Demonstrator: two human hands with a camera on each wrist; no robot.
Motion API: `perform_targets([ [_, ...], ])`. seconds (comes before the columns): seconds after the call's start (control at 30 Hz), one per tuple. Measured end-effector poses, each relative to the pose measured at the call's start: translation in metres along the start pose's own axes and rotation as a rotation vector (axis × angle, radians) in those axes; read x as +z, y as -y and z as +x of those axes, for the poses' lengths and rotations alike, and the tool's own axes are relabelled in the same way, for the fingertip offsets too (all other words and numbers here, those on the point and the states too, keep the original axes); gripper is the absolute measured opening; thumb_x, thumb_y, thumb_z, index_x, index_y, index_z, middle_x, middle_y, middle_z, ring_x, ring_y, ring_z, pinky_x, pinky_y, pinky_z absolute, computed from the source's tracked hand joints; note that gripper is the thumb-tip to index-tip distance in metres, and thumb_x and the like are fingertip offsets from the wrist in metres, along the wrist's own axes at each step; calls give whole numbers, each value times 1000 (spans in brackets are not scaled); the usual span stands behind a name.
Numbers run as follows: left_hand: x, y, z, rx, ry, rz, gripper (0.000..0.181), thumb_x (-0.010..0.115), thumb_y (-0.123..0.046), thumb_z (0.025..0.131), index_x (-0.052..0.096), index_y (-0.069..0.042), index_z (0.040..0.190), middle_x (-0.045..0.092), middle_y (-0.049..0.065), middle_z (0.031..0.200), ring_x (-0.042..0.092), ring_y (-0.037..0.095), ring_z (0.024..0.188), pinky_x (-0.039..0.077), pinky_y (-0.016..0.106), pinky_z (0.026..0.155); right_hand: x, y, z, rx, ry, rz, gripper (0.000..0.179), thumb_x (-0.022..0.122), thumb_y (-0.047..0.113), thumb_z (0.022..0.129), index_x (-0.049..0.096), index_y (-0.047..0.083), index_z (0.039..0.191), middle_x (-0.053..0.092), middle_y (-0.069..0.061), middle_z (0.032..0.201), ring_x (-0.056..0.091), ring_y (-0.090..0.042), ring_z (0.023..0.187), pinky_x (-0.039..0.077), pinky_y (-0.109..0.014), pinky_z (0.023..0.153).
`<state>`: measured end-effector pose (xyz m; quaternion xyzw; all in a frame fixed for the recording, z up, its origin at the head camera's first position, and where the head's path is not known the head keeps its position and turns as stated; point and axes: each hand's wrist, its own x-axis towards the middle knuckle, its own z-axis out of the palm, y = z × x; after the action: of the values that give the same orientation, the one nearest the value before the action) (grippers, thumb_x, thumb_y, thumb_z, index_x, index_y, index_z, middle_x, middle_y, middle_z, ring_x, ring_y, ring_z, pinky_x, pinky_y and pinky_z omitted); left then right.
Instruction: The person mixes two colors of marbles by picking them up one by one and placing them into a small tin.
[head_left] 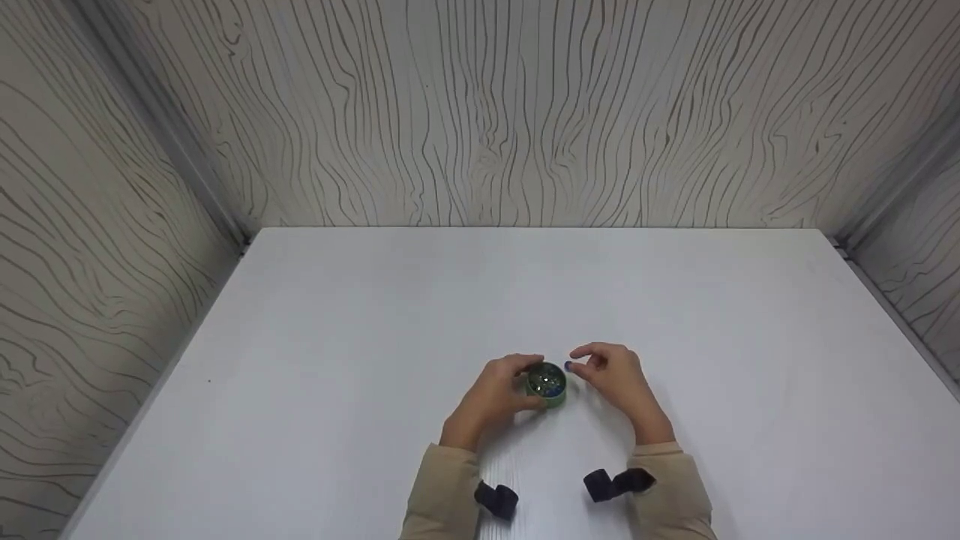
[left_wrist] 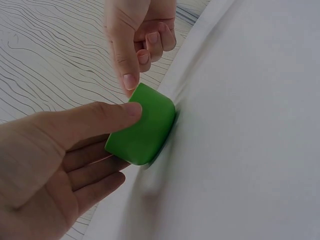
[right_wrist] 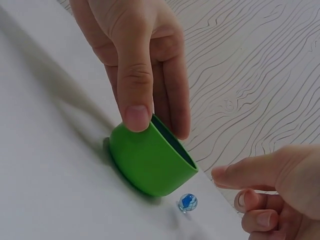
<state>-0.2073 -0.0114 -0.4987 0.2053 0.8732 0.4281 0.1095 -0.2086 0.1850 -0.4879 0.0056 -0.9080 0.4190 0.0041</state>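
A small green bowl stands on the white table, with several glassy marbles inside. My left hand grips it from the left, thumb on the near wall and fingers on the far side. In the right wrist view, a clear marble with a blue core is outside the bowl, close to its wall. Just right of that marble is my right hand, its fingertips apart from it and the other fingers loosely curled. The left wrist view hides the loose marble and the bowl's inside.
The white table extends on all sides of the hands. Behind it rises a wall with a wood-grain pattern, and similar panels stand left and right. A dark strap piece sits on the left sleeve, another on the right.
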Motion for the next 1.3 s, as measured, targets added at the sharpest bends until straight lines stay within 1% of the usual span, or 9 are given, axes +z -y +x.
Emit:
perform_targets([
  [0.13, -1, 0, -1, 11, -1, -16, 60, 79, -10, 78, 56, -2, 133, 62, 13, 132, 58, 27, 126, 48, 38, 110, 3, -3, 2, 7, -4, -15, 13, 73, 6, 82, 73, 2, 94, 58, -4, 63, 42, -8, 57, 34, -16, 52],
  [0.23, -1, 0, -2, 4, 0, -25, 60, 78, -10, 78, 56, -3, 133, 62, 12, 132, 58, 27, 126, 47, 37, 111, 4, -4, 2, 21, -1, -18, 13, 73, 6, 82, 73, 1, 94, 57, -3, 63, 42, -8, 57, 34, -16, 52],
  [0.37, -2, 0, -2, -7, 2, -24, 60, 78, -11, 79, 55, -4, 134, 62, 11, 133, 57, 26, 127, 47, 37, 111, 5, -5, 3, 40, 3, -4, 14, 72, 6, 82, 73, 0, 96, 56, -3, 63, 43, -8, 57, 34, -16, 52],
  [0.63, -1, 0, -1, 13, 4, -21, 59, 78, -9, 78, 56, -1, 132, 62, 14, 132, 58, 27, 126, 47, 38, 111, 10, -10, 5, 83, 8, 19, 19, 71, 4, 82, 71, 0, 101, 55, 0, 63, 45, -8, 57, 36, -15, 49],
  [0.93, -2, 0, -1, 20, 7, -16, 59, 78, -9, 78, 56, -1, 132, 62, 15, 132, 58, 28, 126, 48, 38, 110, 18, -14, 6, 85, -14, 25, 19, 70, 1, 80, 72, -1, 99, 51, 2, 61, 43, -7, 57, 34, -14, 51],
  [1.2, -2, 0, -1, 43, -1, -10, 59, 79, -8, 77, 56, 0, 132, 63, 15, 131, 60, 27, 124, 49, 36, 109, 19, -13, 5, 88, 0, 0, 21, 69, 1, 82, 71, 0, 103, 54, -2, 64, 44, -10, 60, 35, -16, 53],
  [1.3, -2, 1, -1, 41, 0, -8, 59, 78, -8, 78, 56, 0, 132, 63, 15, 131, 60, 27, 124, 49, 36, 109, 20, -14, 6, 84, -3, -16, 22, 69, 1, 82, 71, 1, 103, 55, -3, 65, 45, -10, 61, 36, -17, 55],
])
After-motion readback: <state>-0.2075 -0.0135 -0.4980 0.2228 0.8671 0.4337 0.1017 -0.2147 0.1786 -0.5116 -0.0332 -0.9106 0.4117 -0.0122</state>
